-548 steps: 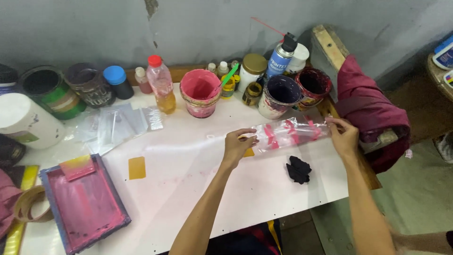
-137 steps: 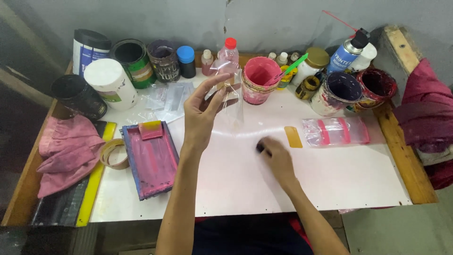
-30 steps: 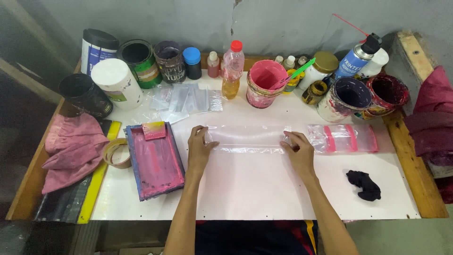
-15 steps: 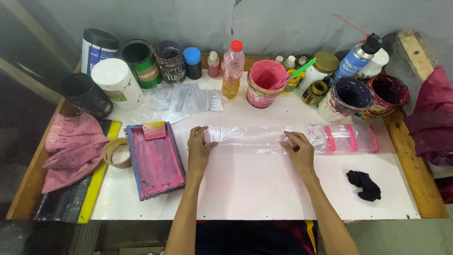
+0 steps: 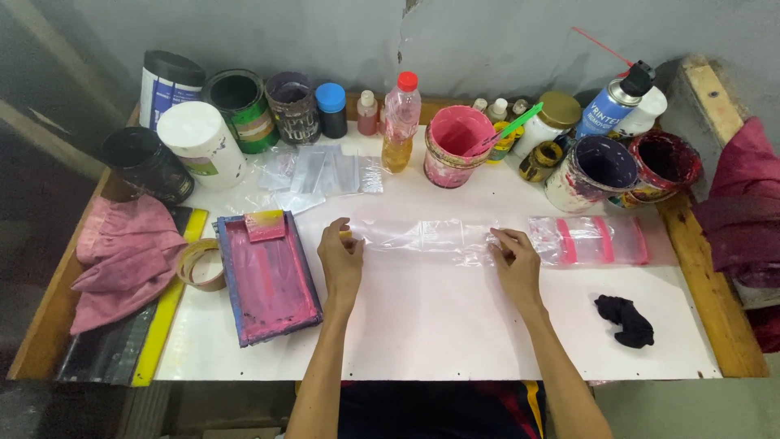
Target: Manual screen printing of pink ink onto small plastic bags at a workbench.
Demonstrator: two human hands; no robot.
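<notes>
While flat on table [image 5: 439,325], clear bag [image 5: 422,237] spans btwn both hands

Clear plastic bag [image 5: 426,238]: thin film, glossy, wrinkled, see-through. Counter [image 5: 439,325]: smooth white matt top, bare wood edge. Printing screen [image 5: 266,279]: frame and mesh coated in pink ink, slight sheen. Pink rag [image 5: 122,260]: soft matt cloth, creased. Black rag [image 5: 624,319]: matt cloth, crumpled. Pink paint tub [image 5: 455,146]: plastic, ink-smeared.
</notes>
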